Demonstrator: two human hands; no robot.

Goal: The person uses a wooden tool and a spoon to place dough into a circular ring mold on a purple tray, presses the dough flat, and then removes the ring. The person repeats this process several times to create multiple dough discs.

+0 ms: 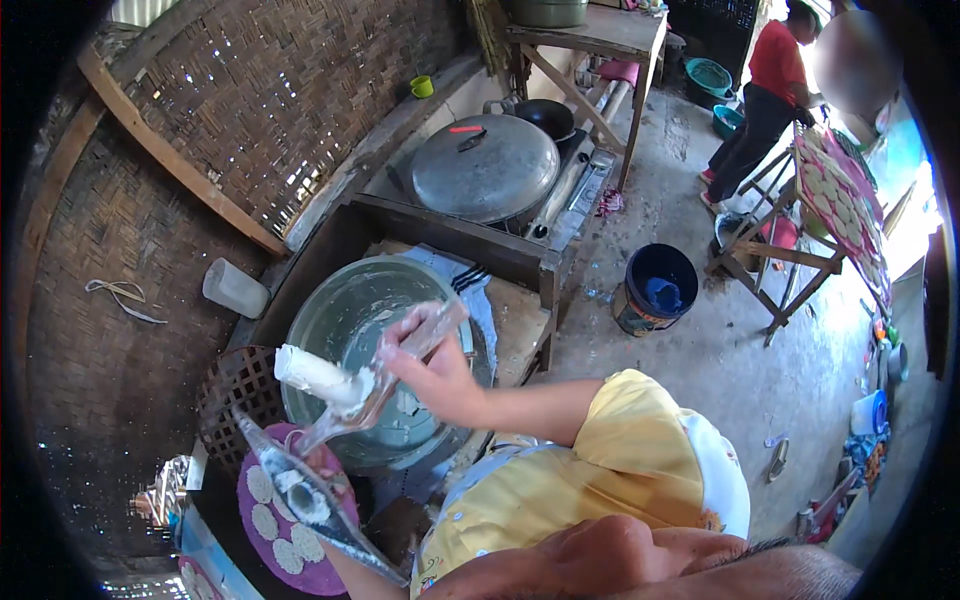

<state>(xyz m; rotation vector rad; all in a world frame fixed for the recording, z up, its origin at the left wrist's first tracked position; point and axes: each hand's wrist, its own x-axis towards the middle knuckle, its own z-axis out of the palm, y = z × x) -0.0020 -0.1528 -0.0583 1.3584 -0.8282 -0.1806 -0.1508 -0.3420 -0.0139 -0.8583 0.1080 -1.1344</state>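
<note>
Head view — one view only. Right hand (435, 372): fingers wrapped about the upper end of a clear spatula-like stick (385, 385), held slanting over the large round steamer pan (345, 300) at scene centre. Rolled on the stick's lower part, near the pan's left rim: a soft white sheet of dough (315, 375), pale, glossy, gathered into a thick roll. It probably handles as light, limp, moist and easily torn, so it is best carried draped on the stick rather than pinched. Left hand: mostly out of sight at the near edge; it seems to bear a long flat tool (310, 500) reaching up left, but the grip itself cannot be told. Beneath the tool: a purple woven mat (262, 520) carrying white rounds (265, 485). Far of the pan: a grey domed lid (485, 165) on a stove and a black wok (545, 115). Right, on the concrete floor: a blue bucket (655, 290), a drying rack (845, 200), a person in red (765, 90).
</note>
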